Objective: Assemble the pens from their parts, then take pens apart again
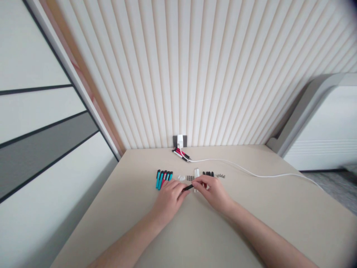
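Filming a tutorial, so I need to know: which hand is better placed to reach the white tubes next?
Probably the right hand: its fingers sit right beside the white tubes. The left hand lies farther off, nearer the teal pens, though both hands hold the black pen part.

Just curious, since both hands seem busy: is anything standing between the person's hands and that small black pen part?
Nothing visible does. The black pen part runs directly between the left hand and the right hand, touching both.

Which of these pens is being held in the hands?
The slim black pen, held between the left hand and right hand; the teal pens and red-and-black pens by the white cable lie on the table.
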Available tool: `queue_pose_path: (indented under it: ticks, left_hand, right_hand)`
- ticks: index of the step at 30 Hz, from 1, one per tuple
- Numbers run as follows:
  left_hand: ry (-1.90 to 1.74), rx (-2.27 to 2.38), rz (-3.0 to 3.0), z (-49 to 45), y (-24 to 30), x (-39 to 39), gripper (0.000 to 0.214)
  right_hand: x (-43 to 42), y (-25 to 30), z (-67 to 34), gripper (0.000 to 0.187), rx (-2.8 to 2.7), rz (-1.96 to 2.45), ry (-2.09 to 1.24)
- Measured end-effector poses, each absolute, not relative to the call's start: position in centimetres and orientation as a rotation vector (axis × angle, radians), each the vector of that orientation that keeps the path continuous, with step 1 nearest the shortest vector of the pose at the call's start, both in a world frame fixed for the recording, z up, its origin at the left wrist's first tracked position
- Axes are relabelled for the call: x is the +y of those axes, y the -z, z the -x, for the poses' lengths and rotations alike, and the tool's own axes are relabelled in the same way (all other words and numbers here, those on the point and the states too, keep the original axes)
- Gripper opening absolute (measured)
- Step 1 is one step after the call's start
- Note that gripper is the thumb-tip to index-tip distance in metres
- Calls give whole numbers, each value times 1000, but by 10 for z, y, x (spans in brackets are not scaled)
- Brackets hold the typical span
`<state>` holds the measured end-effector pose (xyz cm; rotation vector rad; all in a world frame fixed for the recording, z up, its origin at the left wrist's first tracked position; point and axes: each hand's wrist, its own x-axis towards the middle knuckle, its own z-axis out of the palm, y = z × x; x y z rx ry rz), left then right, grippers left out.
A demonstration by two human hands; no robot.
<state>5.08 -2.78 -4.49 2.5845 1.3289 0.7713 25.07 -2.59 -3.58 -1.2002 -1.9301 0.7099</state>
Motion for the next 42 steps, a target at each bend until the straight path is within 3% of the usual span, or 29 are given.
queue_pose_path:
  ticks: [9,15,21,30,42]
  left_hand:
    - [-805,1326,-2580,-51,46,-29,10]
    - [-860,1238,-2612,-47,43,-26,10]
    - [-685,1102,-2758,-43,42,-25,18]
    - [-685,1120,-2758,-43,36,-28,28]
    - [-816,1165,-2657,-42,39,-28,17]
  right_hand:
    - [-32,52,-250,27,-1917,1225,-859]
    - [-31,51,-255,40,-1898,1338,-852]
    - [-28,48,-259,28,-1989,1268,-944]
    - [-32,38,-260,8,-1992,1135,-767]
    - [-35,38,-253,22,-1957,1175,-766]
